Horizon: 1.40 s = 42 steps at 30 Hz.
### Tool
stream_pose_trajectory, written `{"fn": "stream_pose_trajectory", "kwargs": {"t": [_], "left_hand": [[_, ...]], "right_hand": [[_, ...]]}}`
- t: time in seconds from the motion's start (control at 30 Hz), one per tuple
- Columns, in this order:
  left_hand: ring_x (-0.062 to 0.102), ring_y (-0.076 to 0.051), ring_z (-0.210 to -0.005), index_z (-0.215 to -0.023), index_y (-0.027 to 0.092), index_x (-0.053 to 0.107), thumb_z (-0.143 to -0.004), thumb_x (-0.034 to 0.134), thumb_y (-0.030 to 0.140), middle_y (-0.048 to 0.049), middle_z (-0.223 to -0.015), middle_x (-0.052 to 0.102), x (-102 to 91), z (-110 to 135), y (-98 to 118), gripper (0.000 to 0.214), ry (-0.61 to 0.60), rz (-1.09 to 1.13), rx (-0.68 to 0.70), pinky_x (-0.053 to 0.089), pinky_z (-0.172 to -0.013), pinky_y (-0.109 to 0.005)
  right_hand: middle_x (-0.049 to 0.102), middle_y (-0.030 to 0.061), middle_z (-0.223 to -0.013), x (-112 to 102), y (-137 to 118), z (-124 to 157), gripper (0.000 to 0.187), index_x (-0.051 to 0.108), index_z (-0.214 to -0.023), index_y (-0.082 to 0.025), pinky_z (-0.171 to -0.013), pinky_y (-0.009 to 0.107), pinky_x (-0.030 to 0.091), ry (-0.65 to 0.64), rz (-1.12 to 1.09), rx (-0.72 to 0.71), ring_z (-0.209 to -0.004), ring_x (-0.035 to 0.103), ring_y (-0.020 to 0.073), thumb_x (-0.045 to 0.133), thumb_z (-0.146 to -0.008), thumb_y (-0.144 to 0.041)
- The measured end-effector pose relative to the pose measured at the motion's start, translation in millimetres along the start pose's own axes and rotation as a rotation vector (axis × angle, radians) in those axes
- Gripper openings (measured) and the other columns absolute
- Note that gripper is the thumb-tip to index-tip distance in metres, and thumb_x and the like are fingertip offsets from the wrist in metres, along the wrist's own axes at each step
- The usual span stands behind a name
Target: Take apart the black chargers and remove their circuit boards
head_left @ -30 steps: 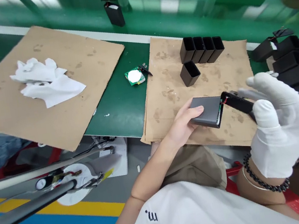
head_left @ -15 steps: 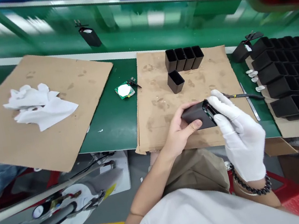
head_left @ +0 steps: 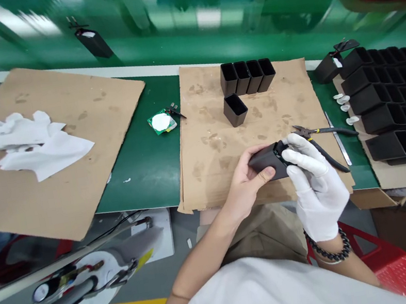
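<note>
My bare left hand is wrapped round a dark grey rectangular case, held just above the near edge of a stained cardboard sheet. My right hand, in a white glove, has its fingers curled over the case's right end, where a black insert sits in the opening. Whether the insert is fully in is hidden by the glove.
Black pliers lie right of my hands. One loose black sleeve and a row of several more stand farther back. Trays of black sleeves fill the right. A small green board and crumpled white paper lie left.
The black insert, apart from the case with wires showing a second ago, is now pushed against the case's end. My gloved hand has closed over it and both hands came lower.
</note>
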<state>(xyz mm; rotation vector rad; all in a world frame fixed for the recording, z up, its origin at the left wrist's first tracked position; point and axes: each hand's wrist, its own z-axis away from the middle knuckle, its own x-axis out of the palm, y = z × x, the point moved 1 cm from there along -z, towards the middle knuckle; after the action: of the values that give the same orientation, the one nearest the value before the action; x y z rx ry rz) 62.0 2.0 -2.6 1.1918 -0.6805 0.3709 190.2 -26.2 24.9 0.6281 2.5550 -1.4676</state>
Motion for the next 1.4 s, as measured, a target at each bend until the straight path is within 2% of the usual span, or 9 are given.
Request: {"fn": "stream_pose_trajectory", "kwargs": {"t": [0.17, 0.33, 0.67, 0.8, 0.93, 1.0, 1.13, 1.3, 1.4], "left_hand": [[0.06, -0.026, -0.132, -0.117, 0.024, 0.065, -0.075, 0.09, 0.045, -0.0058, -0.133, 0.069, -1.3, 0, -1, 0.054, 0.006, -0.01, 0.019, 0.047, -0.114, -0.036], [0.063, -0.021, -0.121, -0.118, 0.024, 0.065, -0.079, 0.087, 0.043, -0.0045, -0.126, 0.07, -1.7, 0, -3, 0.049, 0.012, -0.076, 0.097, 0.051, -0.107, -0.032], [0.062, -0.022, -0.119, -0.119, 0.024, 0.064, -0.079, 0.086, 0.046, -0.0044, -0.125, 0.068, -2.6, 1, -2, 0.05, -0.003, -0.157, 0.106, 0.05, -0.105, -0.031], [0.062, -0.022, -0.115, -0.119, 0.023, 0.063, -0.082, 0.083, 0.047, -0.0055, -0.122, 0.067, -2.5, 0, -3, 0.048, 0.009, -0.201, 0.129, 0.05, -0.102, -0.031], [0.062, -0.022, -0.115, -0.119, 0.024, 0.062, -0.083, 0.082, 0.048, -0.0053, -0.121, 0.066, -4.0, 0, -2, 0.049, 0.005, -0.242, 0.141, 0.05, -0.101, -0.031], [0.062, -0.022, -0.116, -0.12, 0.024, 0.062, -0.083, 0.082, 0.047, -0.0053, -0.121, 0.066, -4.5, 0, -2, 0.048, -0.005, -0.239, 0.15, 0.051, -0.101, -0.031], [0.063, -0.022, -0.119, -0.12, 0.024, 0.062, -0.084, 0.082, 0.045, -0.0058, -0.124, 0.066, -5.3, 1, -3, 0.046, -0.026, -0.221, 0.192, 0.051, -0.103, -0.031], [0.063, -0.021, -0.12, -0.121, 0.024, 0.062, -0.085, 0.082, 0.042, -0.0057, -0.126, 0.066, -7.6, 3, -5, 0.045, -0.033, -0.214, 0.217, 0.051, -0.104, -0.031], [0.063, -0.021, -0.12, -0.121, 0.024, 0.062, -0.085, 0.082, 0.041, -0.0058, -0.127, 0.067, -8.2, 4, -6, 0.045, -0.055, -0.207, 0.216, 0.052, -0.104, -0.03]], "right_hand": [[0.063, -0.0029, -0.149, -1, -1, 1, 0.053, 0.071, -0.131, -0.036, -0.118, 0.036, 0.052, 0.004, -0.003, 0.006, -0.139, 0.06, 0.0198, 0.064, -0.092, -0.001], [0.067, -0.0036, -0.143, -6, -4, -3, 0.055, 0.074, -0.126, -0.036, -0.112, 0.033, 0.057, 0.018, 0.032, -0.005, -0.13, 0.067, 0.0188, 0.071, -0.086, 0.002], [0.073, -0.0031, -0.134, -17, -4, -11, 0.051, 0.076, -0.122, -0.035, -0.107, 0.03, 0.059, -0.074, 0.057, 0.024, -0.12, 0.072, 0.0173, 0.075, -0.084, 0.0], [0.073, -0.0005, -0.134, -19, -3, -9, 0.046, 0.077, -0.121, -0.034, -0.105, 0.036, 0.061, -0.083, 0.13, 0.019, -0.116, 0.074, 0.0205, 0.076, -0.085, -0.004], [0.073, 0.0031, -0.135, -17, 2, -9, 0.033, 0.079, -0.115, -0.029, -0.107, 0.042, 0.062, -0.114, 0.009, 0.085, -0.123, 0.072, 0.0249, 0.074, -0.089, -0.009], [0.073, 0.0039, -0.134, -13, 3, -8, 0.034, 0.078, -0.117, -0.028, -0.107, 0.043, 0.062, -0.076, -0.047, 0.122, -0.125, 0.07, 0.0253, 0.074, -0.089, -0.009], [0.067, 0.0045, -0.144, -4, 2, -2, 0.053, 0.069, -0.131, -0.031, -0.105, 0.047, 0.063, 0.108, -0.17, 0.148, -0.128, 0.068, 0.027, 0.077, -0.085, -0.006], [0.072, 0.0037, -0.135, 0, 2, 3, 0.042, 0.076, -0.119, -0.029, -0.109, 0.045, 0.06, 0.103, -0.211, 0.128, -0.125, 0.07, 0.024, 0.076, -0.085, -0.005], [0.076, 0.0052, -0.126, -1, 3, 5, 0.042, 0.075, -0.122, -0.027, -0.108, 0.044, 0.061, 0.124, -0.201, 0.171, -0.121, 0.072, 0.0238, 0.078, -0.085, -0.009]]}}
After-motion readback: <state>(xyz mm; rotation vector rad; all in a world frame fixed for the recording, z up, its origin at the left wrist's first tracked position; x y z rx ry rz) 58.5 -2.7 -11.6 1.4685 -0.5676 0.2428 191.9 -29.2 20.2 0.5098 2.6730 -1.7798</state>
